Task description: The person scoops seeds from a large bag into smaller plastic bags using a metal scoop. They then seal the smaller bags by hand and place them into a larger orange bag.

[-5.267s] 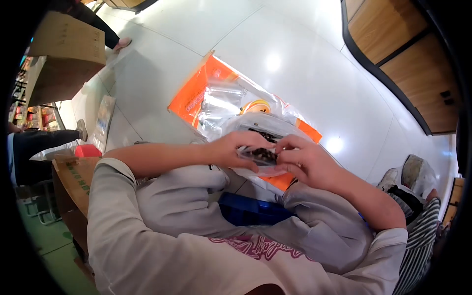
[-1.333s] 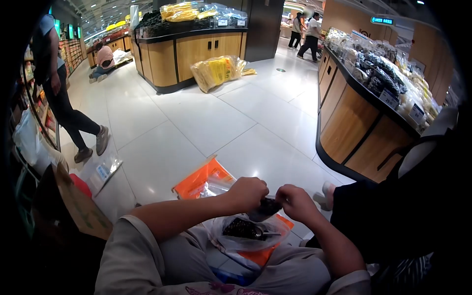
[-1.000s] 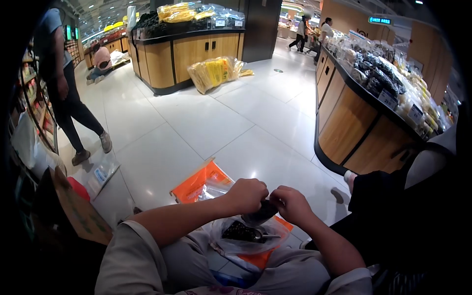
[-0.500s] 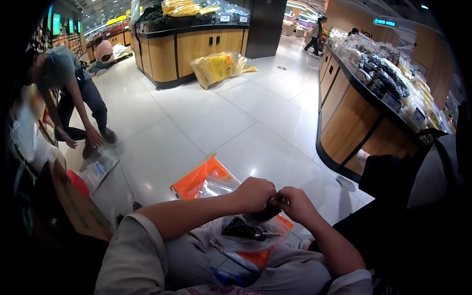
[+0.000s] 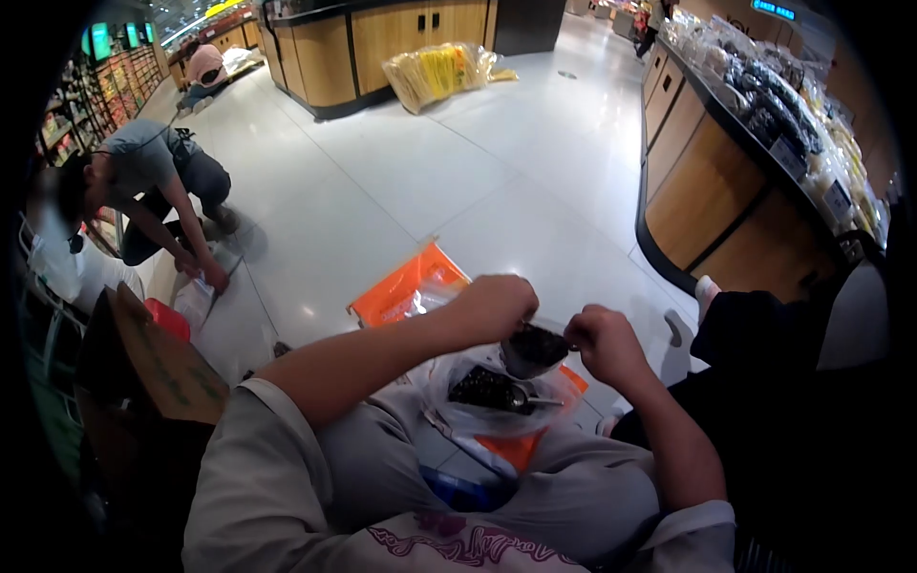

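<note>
Between my two hands hangs a small clear bag (image 5: 533,351) of dark pieces. My left hand (image 5: 503,304) is closed at its left edge, and my right hand (image 5: 602,339) pinches its right edge. Just below lies a larger open plastic bag (image 5: 449,413) holding more dark pieces (image 5: 480,390). A metal scoop (image 5: 543,402) rests in that larger bag, its handle pointing right. Orange and white packaging (image 5: 411,284) shows beneath and behind the bags.
A co-worker (image 5: 158,181) crouches at the left over plastic packaging. A cardboard box (image 5: 167,368) stands at my lower left. Wooden counters (image 5: 712,181) are at right and back, with a yellow bundle (image 5: 435,74) on the floor. Another person's dark-clothed leg (image 5: 750,320) is at right.
My hands have moved apart and slightly up, and the small bag between them is spread wider. The co-worker has bent lower, hands now on the packaging. The view has tilted down.
</note>
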{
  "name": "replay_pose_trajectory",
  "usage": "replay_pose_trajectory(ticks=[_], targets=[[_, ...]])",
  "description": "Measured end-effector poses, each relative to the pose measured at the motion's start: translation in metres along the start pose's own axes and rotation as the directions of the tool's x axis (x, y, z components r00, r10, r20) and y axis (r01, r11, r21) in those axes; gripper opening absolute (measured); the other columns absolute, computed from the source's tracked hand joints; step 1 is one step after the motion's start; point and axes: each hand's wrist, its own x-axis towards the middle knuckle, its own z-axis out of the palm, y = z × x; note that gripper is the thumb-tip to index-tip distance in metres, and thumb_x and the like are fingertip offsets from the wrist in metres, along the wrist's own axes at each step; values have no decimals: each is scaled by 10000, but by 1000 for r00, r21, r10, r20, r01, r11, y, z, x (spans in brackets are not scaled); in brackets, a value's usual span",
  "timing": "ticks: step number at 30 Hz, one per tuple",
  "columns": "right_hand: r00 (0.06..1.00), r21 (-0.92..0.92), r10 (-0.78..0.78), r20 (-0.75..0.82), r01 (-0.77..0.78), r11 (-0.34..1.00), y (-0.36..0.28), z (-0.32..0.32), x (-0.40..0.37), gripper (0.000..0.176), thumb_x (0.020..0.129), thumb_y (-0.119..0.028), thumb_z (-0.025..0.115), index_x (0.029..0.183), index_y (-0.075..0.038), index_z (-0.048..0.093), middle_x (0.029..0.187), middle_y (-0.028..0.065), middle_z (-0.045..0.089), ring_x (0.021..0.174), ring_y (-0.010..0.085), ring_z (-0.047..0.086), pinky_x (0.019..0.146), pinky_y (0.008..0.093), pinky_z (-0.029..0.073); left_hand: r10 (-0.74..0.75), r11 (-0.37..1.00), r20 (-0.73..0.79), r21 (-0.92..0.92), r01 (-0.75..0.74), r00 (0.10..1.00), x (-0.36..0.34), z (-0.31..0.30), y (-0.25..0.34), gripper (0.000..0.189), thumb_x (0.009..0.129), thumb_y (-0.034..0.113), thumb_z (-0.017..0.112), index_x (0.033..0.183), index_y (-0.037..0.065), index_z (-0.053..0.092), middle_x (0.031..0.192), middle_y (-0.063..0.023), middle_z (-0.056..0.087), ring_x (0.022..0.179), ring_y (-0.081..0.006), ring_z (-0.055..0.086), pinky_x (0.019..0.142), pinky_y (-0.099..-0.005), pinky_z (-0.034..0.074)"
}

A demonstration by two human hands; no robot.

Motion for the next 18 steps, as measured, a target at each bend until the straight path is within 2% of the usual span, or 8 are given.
replay_pose_trajectory(ticks=[2, 5, 6, 8, 9, 13, 15, 18], targets=[[1000, 47, 26, -1, -26, 999, 7, 0, -1, 53, 765, -31, 620, 780, -39, 670, 790, 148, 600, 785, 353, 609, 712, 413, 492, -99, 993, 48, -57, 102, 994, -1, -8, 0, 22, 704, 52, 671, 722, 63, 674, 819, -96, 632, 839, -285, 638, 719, -388, 508], [999, 107, -10, -35, 14, 994, 14, 4, -4, 54, 773, -29, 615, 794, -27, 664, 791, 153, 598, 771, 349, 604, 693, 404, 487, -72, 996, 36, -55, 74, 997, 0, -2, -2, 22, 709, 59, 672, 699, 51, 654, 810, -90, 633, 825, -289, 635, 707, -390, 504], [1000, 113, -1, -30, 4, 994, 14, 5, -5, 54, 773, -29, 615, 794, -27, 664, 791, 153, 598, 771, 349, 604, 693, 404, 487, -13, 999, -20, -47, 12, 1000, 0, 0, -2, 31, 684, 51, 680, 691, 52, 650, 777, -98, 633, 797, -298, 632, 695, -398, 503], [999, 88, -1, -37, 4, 996, 13, 4, -6, 48, 793, 47, 631, 833, 29, 650, 798, 140, 602, 721, 266, 628, 672, 343, 503, 45, 998, -69, -36, -47, 997, 1, 2, -1, 50, 660, 43, 689, 683, 54, 646, 744, -106, 633, 769, -306, 630, 682, -406, 501], [1000, 98, 26, -10, -25, 995, 13, 5, -7, 55, 802, 24, 643, 857, 23, 647, 792, 141, 598, 732, 261, 610, 682, 339, 490, 68, 997, -68, -44, -71, 995, 1, 0, 2, 42, 663, 31, 672, 683, 53, 642, 760, -104, 629, 777, -304, 627, 691, -404, 499], [998, 97, 33, 47, -38, 995, 2, 4, -5, 66, 819, -2, 651, 881, 16, 644, 799, 144, 597, 738, 271, 605, 694, 343, 487, 119, 991, -99, -51, -124, 988, 2, 1, 9, 58, 721, 31, 659, 682, 25, 616, 791, -98, 616, 800, -298, 618, 681, -404, 483], [996, 146, -76, -36, 81, 986, 8, 13, -5, 64, 835, -22, 651, 890, 8, 640, 803, 143, 594, 745, 283, 600, 696, 351, 483, 126, 990, -100, -54, -132, 987, 2, 1, 13, 59, 728, 30, 659, 692, 21, 613, 795, -102, 612, 803, -297, 614, 682, -403, 482], [992, 136, -89, -93, 101, 986, 13, 14, -4, 55, 832, -79, 632, 866, -36, 640, 832, 126, 596, 789, 326, 600, 702, 397, 474, 116, 984, -136, -116, -132, 984, 2, 3, 14, 68, 746, 35, 664, 709, 13, 612, 800, -110, 605, 807, -300, 606, 683, -398, 481]])
